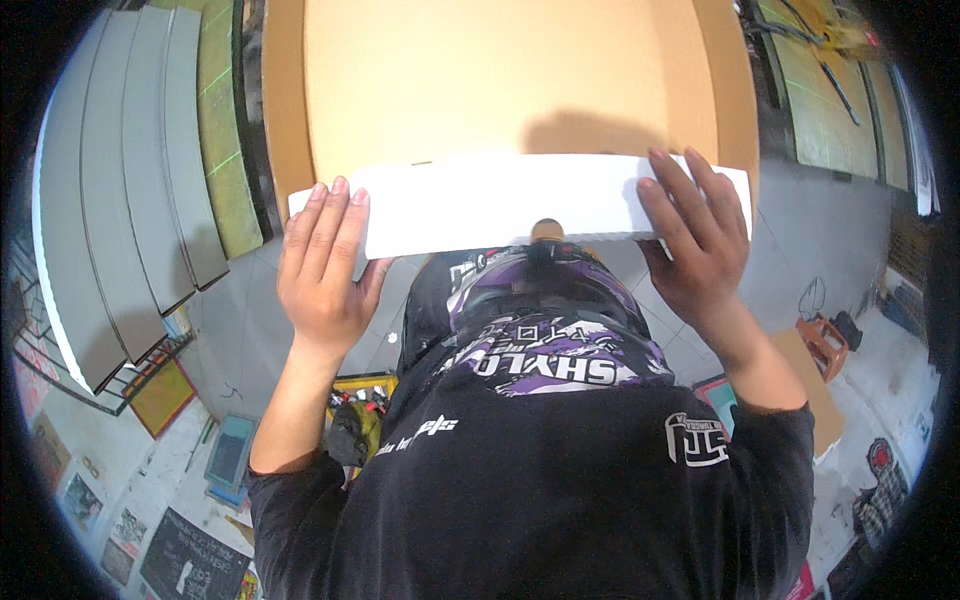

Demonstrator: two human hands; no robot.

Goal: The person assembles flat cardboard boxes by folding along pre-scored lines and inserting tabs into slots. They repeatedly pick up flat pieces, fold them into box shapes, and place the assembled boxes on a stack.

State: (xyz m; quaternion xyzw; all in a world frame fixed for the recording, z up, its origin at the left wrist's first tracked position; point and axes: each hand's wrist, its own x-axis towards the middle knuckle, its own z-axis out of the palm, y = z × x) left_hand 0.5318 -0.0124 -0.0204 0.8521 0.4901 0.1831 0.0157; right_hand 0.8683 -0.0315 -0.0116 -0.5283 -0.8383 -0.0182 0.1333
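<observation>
A large brown cardboard box (480,80) stands in front of me, its open inside facing up. Along its near edge runs a white flap (490,205). My left hand (325,260) lies on the left end of this flap, fingers stretched out side by side and the thumb just below the near edge. On the right end rests my right hand (697,235), its fingers spread over the white surface and its thumb below the edge. Both hands look open, touching the flap. The undersides of both hands are hidden.
Grey-white panels (110,200) lie side by side at the left, beside a yellow-green surface (225,150). A similar yellowish surface (825,100) is at the far right, with cables over it. An orange plastic stool (822,347) stands on the floor at the right, near a cardboard piece (810,390).
</observation>
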